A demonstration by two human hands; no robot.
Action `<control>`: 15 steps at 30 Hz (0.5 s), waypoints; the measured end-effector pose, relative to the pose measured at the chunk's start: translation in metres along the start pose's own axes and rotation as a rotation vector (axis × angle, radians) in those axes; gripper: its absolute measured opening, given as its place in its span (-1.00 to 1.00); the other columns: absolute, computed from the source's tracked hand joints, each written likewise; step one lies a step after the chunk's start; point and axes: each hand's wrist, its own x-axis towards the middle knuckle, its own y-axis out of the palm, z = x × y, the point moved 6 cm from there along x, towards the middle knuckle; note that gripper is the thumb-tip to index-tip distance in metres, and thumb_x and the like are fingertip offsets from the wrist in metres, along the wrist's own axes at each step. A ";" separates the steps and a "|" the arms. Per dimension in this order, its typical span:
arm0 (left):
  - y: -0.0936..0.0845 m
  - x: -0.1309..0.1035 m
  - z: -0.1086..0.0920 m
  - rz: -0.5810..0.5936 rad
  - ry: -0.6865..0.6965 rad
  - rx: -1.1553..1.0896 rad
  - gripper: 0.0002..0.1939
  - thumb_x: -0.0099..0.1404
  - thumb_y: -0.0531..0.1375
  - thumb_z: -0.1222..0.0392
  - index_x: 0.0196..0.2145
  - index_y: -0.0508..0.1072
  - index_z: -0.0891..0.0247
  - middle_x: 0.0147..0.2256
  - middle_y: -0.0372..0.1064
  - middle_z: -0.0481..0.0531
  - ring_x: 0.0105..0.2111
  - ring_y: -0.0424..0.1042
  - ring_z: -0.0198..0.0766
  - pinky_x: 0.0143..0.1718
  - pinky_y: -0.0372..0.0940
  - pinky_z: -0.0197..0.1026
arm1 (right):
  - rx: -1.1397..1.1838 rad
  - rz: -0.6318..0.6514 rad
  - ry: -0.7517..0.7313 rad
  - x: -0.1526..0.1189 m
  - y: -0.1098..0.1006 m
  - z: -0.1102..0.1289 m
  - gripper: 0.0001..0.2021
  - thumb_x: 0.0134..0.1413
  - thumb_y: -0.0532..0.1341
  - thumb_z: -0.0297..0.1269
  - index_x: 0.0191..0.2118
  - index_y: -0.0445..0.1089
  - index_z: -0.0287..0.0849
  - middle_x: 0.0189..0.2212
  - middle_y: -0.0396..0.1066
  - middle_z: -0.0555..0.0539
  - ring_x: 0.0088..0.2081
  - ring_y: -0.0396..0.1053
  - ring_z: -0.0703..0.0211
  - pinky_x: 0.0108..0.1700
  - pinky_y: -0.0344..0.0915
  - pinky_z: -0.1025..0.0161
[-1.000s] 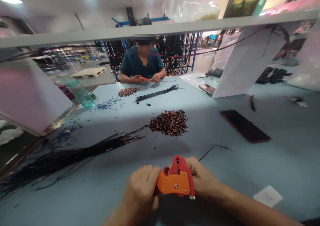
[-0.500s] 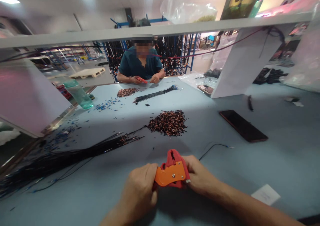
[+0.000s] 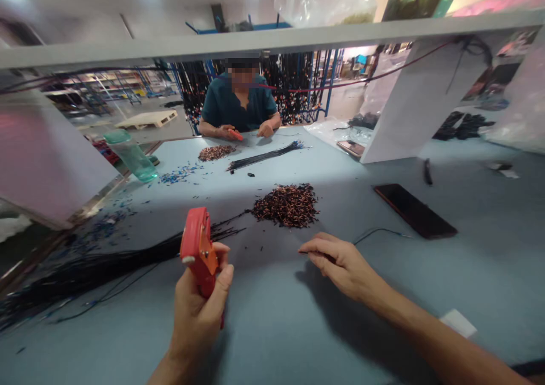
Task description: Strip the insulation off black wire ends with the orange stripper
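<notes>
My left hand is closed round a red and orange wire stripper, held upright with its head at the top. To the right, my right hand pinches a thin black wire; its tip pokes out at the fingertips and the rest trails behind the hand to a blue-ended tip on the table. Beyond both hands lies a heap of short black and copper wire scraps. A long bundle of black wires stretches across the left side, its front end near the stripper.
A dark phone lies at the right, near a white paper slip. Across the table a co-worker holds a red tool behind another wire bundle. A green bottle stands at the left, and a shelf spans overhead.
My hands have parted: the left has swung the wire stripper left and upright, and the right has drawn the wire away from its jaws. The view has tilted slightly down.
</notes>
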 end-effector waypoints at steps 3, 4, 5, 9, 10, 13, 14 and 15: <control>0.022 -0.005 0.009 0.205 -0.339 -0.429 -0.80 0.14 0.26 0.17 -0.24 0.44 0.22 -0.46 0.28 -0.05 -0.44 0.29 -0.27 -0.37 0.21 -0.23 | -0.067 0.011 -0.031 0.001 -0.002 0.001 -0.77 0.17 0.08 -0.35 -0.23 0.50 -0.19 -0.39 0.39 -0.08 -0.39 0.33 0.18 -0.32 0.24 0.25; 0.030 -0.008 0.011 0.277 -0.451 -0.554 -0.79 0.12 0.27 0.18 -0.26 0.44 0.24 -0.49 0.26 -0.05 -0.46 0.27 -0.27 -0.38 0.22 -0.22 | -0.086 0.006 -0.029 0.001 -0.002 0.001 -0.79 0.17 0.09 -0.34 -0.24 0.49 -0.19 -0.39 0.40 -0.08 -0.39 0.34 0.17 -0.31 0.24 0.25; 0.036 -0.011 0.013 0.338 -0.549 -0.658 -0.79 0.10 0.26 0.19 -0.27 0.45 0.25 -0.51 0.23 -0.06 -0.49 0.25 -0.28 -0.39 0.23 -0.21 | -0.104 0.000 -0.024 0.002 -0.003 0.000 -0.80 0.16 0.10 -0.33 -0.27 0.48 -0.19 -0.41 0.41 -0.07 -0.39 0.34 0.17 -0.31 0.23 0.25; 0.041 -0.013 0.015 0.400 -0.711 -0.842 -0.81 0.08 0.24 0.24 -0.30 0.48 0.33 -0.53 0.21 -0.04 -0.53 0.21 -0.32 -0.38 0.26 -0.19 | -0.136 0.004 0.029 0.002 -0.004 -0.004 -0.83 0.15 0.09 -0.27 -0.41 0.36 -0.16 -0.55 0.33 0.02 -0.49 0.25 0.22 -0.40 0.16 0.30; 0.038 -0.011 0.015 0.379 -0.702 -0.854 -0.80 0.08 0.24 0.25 -0.29 0.49 0.33 -0.52 0.21 -0.03 -0.53 0.21 -0.31 -0.38 0.27 -0.19 | -0.127 0.016 0.047 0.002 -0.002 -0.005 -0.83 0.15 0.08 -0.26 -0.42 0.33 -0.15 -0.59 0.29 0.05 -0.52 0.22 0.24 -0.43 0.14 0.31; 0.023 0.002 0.012 0.247 -0.645 -0.882 -0.80 0.05 0.23 0.28 -0.30 0.49 0.35 -0.52 0.21 -0.02 -0.53 0.20 -0.31 -0.39 0.31 -0.17 | -0.114 0.070 0.067 0.000 0.005 -0.006 -0.82 0.17 0.05 -0.25 -0.40 0.31 -0.14 -0.65 0.20 0.10 -0.58 0.14 0.28 -0.47 0.08 0.34; 0.017 0.006 0.012 0.180 -0.637 -0.891 -0.81 0.03 0.23 0.30 -0.33 0.49 0.36 -0.54 0.20 -0.02 -0.54 0.19 -0.32 -0.41 0.31 -0.18 | -0.133 0.084 0.055 -0.001 0.007 -0.006 -0.82 0.17 0.06 -0.26 -0.40 0.32 -0.14 -0.65 0.20 0.11 -0.59 0.13 0.29 -0.48 0.07 0.34; 0.012 0.010 0.014 0.111 -0.637 -0.902 -0.82 0.02 0.22 0.32 -0.35 0.49 0.37 -0.54 0.19 -0.03 -0.55 0.19 -0.33 -0.42 0.32 -0.18 | -0.162 0.092 0.035 -0.002 0.009 -0.006 -0.82 0.16 0.06 -0.26 -0.41 0.33 -0.15 -0.65 0.20 0.10 -0.59 0.13 0.29 -0.48 0.07 0.34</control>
